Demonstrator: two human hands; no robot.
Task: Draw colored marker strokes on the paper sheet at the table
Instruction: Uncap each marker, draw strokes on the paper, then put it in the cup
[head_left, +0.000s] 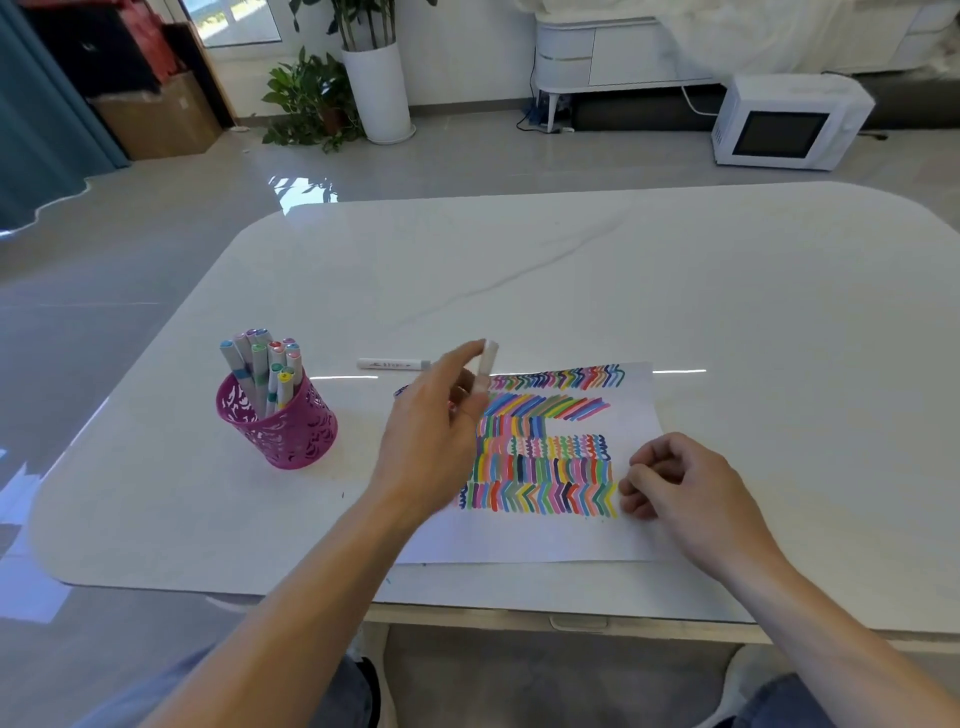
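Observation:
A white paper sheet (545, 540) lies on the white table (571, 270), covered with rows of many-coloured marker strokes (550, 457). My left hand (436, 431) hovers over the sheet's left part and pinches a whitish marker (487, 364) upright between its fingertips; the marker is blurred. My right hand (675, 483) rests on the sheet's right edge with its fingers loosely curled and nothing in them. Another white marker (393, 364) lies flat on the table beyond the sheet.
A magenta perforated pen cup (283, 431) with several markers stands left of the sheet. Past the table's far edge, a white microwave (789, 122), potted plants (343, 88) and a cardboard box (161, 117) sit on the floor.

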